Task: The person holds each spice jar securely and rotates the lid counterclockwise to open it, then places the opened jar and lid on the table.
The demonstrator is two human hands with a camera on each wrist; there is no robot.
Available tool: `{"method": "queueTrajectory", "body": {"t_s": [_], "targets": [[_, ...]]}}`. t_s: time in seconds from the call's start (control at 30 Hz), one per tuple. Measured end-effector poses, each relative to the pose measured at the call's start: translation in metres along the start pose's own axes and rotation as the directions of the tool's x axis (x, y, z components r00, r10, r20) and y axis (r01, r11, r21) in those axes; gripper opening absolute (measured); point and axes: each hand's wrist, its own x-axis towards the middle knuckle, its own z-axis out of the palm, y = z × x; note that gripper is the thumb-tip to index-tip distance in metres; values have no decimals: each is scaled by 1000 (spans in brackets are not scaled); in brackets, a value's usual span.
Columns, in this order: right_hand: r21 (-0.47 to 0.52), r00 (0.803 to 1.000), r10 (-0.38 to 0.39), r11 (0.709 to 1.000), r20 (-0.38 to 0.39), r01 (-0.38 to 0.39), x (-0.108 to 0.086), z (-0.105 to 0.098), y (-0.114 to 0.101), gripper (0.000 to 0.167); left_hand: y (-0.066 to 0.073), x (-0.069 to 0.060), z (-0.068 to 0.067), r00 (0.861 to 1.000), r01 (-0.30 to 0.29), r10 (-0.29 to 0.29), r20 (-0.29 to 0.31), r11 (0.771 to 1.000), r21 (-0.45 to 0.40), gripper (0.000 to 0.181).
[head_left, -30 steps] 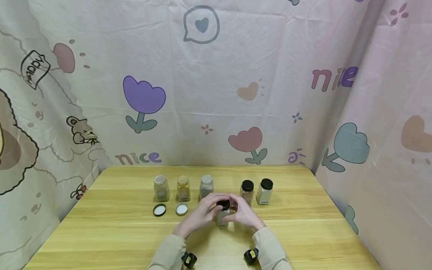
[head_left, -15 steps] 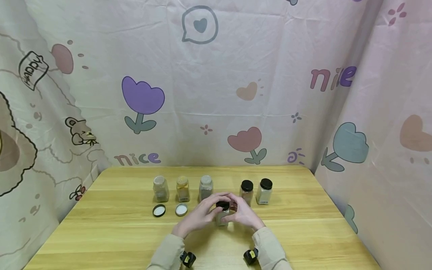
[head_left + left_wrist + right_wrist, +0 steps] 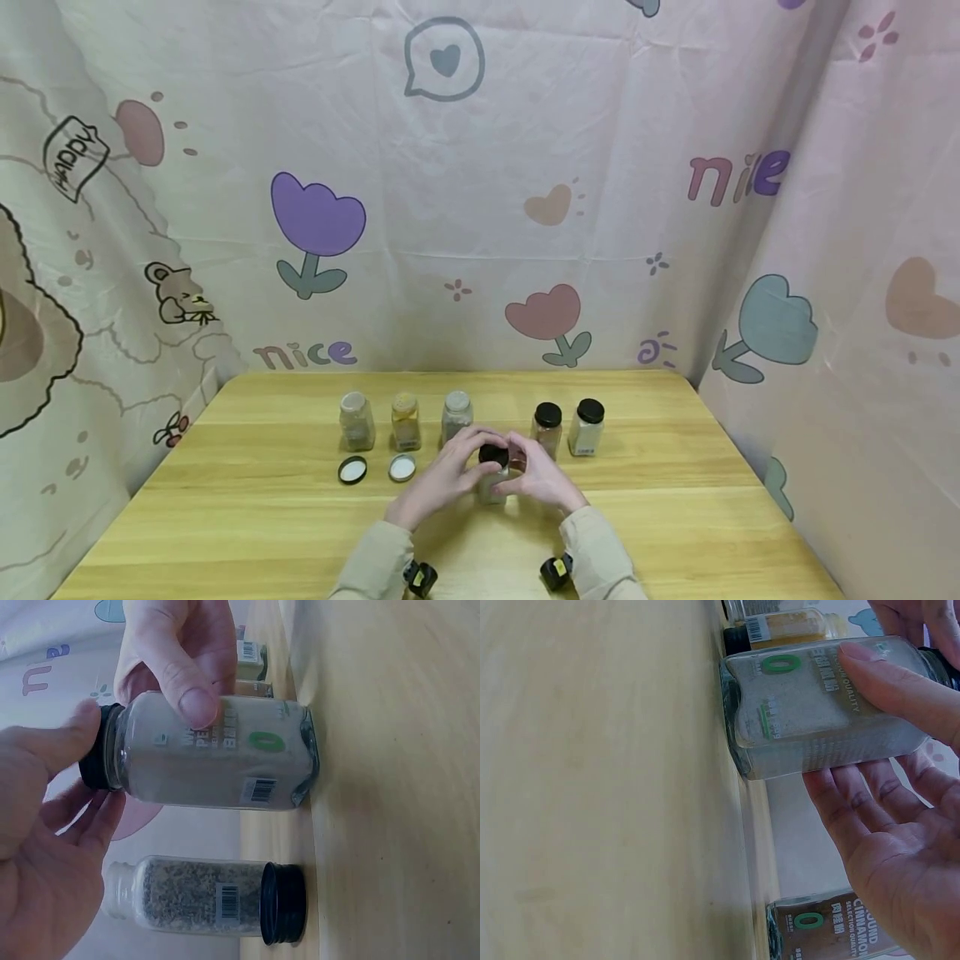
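Observation:
A square glass spice jar (image 3: 492,487) of pale powder with green label marks stands upright between my hands. My left hand (image 3: 45,825) pinches its black lid (image 3: 97,750) between thumb and fingers. With thumb on one face and fingers on the opposite side, my right hand (image 3: 900,832) holds the jar's body. In the left wrist view, the right thumb (image 3: 196,705) lies across the label. Whether the lid is loose on the neck cannot be told. The jar's base is at the tabletop; whether it touches is unclear.
Behind stand three lidless jars: a greenish-grey one (image 3: 357,425), a yellow one (image 3: 406,425) and one with grey granules (image 3: 202,894). Lids (image 3: 352,470) lie before them. To the right are two black-lidded jars, cinnamon (image 3: 547,427) and white (image 3: 587,429). A printed curtain (image 3: 450,208) borders the table.

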Motion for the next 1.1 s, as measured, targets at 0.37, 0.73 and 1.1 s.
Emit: {"method": "queueTrajectory", "body": {"t_s": [0.37,0.73,1.1], "targets": [[-15,999,28,1000,-17,-28,-1,1,-2,63,-3,-4,-6,994,30,-10,107,981,-190,23],[25,1000,15,1000,3,-15,-1,2,-2,48,2,1,1,997,70,-73,-38,996,-52,24],[23,1000,21,1000,-7,-21,-1,1,-4,55,-1,-2,-8,999,-17,25,44,987,-160,16]]}}
